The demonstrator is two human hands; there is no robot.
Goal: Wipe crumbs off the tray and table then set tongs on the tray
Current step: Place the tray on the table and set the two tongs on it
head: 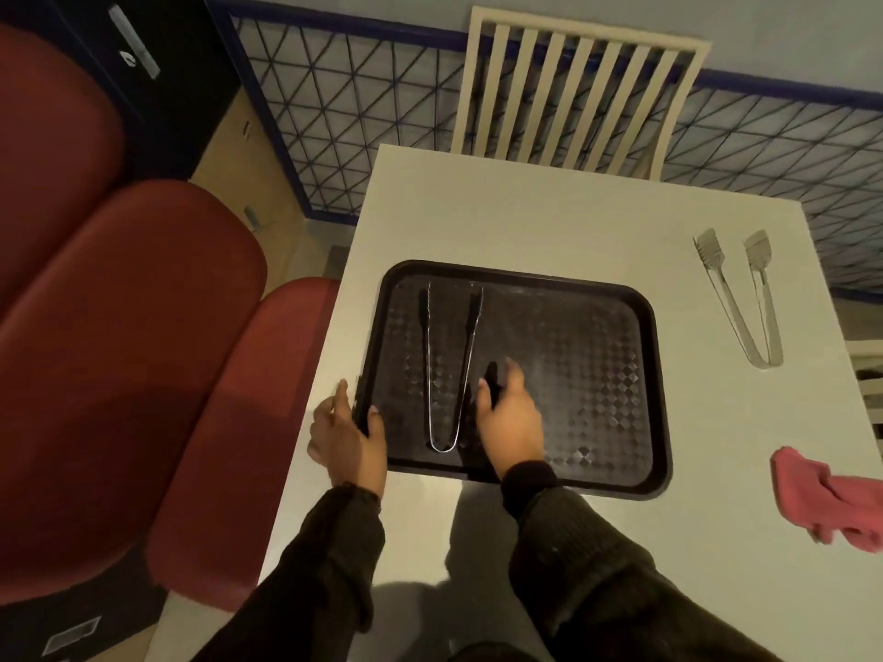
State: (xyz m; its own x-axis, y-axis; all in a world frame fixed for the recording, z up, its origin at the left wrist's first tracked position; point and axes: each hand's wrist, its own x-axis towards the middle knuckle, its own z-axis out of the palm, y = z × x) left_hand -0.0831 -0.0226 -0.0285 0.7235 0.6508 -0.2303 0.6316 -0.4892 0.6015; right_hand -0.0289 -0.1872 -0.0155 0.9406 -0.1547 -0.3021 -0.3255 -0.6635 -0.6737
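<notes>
Two pairs of tongs (449, 370) (738, 298), one tray (654, 398), one pink cloth (831, 501), one table (549, 217), one chair (578, 93), and two hands (346, 437) (509, 418).

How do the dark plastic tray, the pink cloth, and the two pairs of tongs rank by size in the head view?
1. Dark plastic tray
2. Pink cloth, partly cut off
3. Black-tipped tongs and silver tongs: too alike to rank.

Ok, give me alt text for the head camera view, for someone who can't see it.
A left hand grips a dark tray's edge on a white table; black-tipped tongs lie inside by the open right hand. Silver tongs and a pink cloth lie to the right.
</notes>
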